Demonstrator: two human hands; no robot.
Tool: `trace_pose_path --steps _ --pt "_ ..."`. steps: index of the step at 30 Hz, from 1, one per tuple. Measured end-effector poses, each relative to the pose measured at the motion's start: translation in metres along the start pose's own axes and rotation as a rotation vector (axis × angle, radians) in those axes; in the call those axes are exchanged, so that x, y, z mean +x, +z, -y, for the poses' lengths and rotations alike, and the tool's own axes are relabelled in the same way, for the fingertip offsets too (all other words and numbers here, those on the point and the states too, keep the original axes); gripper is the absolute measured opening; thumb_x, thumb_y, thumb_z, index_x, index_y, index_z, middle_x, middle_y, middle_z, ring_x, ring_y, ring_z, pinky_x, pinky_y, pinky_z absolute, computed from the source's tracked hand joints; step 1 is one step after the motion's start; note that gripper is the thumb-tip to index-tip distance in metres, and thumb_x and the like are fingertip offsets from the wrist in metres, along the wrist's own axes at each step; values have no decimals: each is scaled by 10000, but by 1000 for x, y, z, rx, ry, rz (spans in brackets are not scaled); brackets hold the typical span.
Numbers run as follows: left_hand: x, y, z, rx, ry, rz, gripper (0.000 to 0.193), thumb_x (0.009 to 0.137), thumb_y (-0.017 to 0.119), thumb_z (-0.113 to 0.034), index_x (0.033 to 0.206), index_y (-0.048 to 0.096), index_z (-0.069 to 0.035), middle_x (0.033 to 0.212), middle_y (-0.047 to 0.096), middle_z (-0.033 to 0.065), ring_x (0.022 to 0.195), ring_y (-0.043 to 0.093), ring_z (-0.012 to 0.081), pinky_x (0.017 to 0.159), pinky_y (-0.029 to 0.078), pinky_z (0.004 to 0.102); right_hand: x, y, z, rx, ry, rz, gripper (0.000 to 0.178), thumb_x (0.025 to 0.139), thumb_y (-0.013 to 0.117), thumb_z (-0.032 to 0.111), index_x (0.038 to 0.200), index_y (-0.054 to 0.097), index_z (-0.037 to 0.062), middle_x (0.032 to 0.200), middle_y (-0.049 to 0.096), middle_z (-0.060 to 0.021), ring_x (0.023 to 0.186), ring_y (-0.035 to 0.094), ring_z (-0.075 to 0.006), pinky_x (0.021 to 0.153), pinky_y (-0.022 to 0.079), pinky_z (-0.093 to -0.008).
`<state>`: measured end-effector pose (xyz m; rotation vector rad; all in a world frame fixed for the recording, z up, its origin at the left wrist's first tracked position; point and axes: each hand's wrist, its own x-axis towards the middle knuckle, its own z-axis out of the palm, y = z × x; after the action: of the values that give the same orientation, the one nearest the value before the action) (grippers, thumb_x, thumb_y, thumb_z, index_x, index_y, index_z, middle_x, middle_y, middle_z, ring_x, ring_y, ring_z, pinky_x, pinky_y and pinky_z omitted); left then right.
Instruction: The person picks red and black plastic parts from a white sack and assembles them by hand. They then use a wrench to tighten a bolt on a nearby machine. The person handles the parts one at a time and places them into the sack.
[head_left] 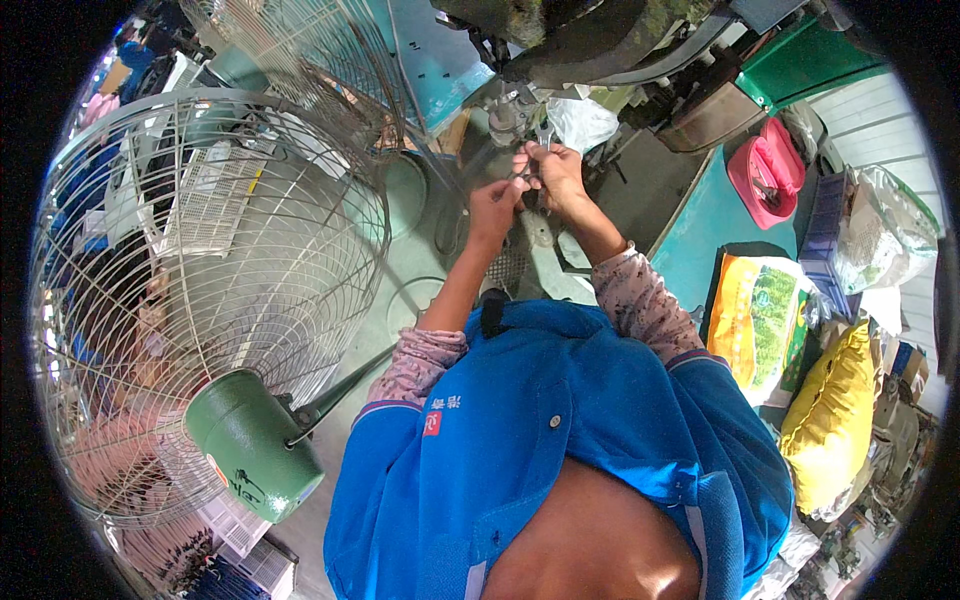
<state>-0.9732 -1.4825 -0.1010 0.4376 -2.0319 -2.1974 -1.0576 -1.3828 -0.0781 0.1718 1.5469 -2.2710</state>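
Note:
My right hand (557, 174) is closed on what looks like a small metal wrench (545, 133), whose bright forked end sticks up past the fingers. Close beside it, my left hand (494, 212) is pinched shut, its fingertips meeting those of the right hand. Whatever lies between the left fingertips is too small to make out. Both hands are in front of a grey metal fitting (507, 120) on the lower part of a large, grimy machine (600, 45).
A big wire-caged fan with a green motor (250, 440) fills the left side, and a second fan cage (300, 60) stands beyond it. White plastic (582, 124) lies behind my right hand. To the right are a pink basket (765, 180), a blue crate (825, 235) and a yellow sack (828, 420).

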Motion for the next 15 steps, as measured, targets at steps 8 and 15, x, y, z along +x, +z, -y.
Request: trace_pose_path --steps 8,15 --pt "2 1 -14 -55 84 -12 235 838 559 -237 761 642 -31 603 527 -32 483 394 39 432 287 209 0 9 5 41 21 -50 176 841 504 96 795 527 -72 709 610 -160 451 526 -165 333 384 -255" --pt "8 -9 -8 149 185 -65 213 847 543 -183 763 659 -25 609 555 -27 495 413 40 451 303 201 -4 16 -8 65 -47 -57 175 865 483 131 806 536 -26 684 608 -125 425 467 -124 373 372 -250"
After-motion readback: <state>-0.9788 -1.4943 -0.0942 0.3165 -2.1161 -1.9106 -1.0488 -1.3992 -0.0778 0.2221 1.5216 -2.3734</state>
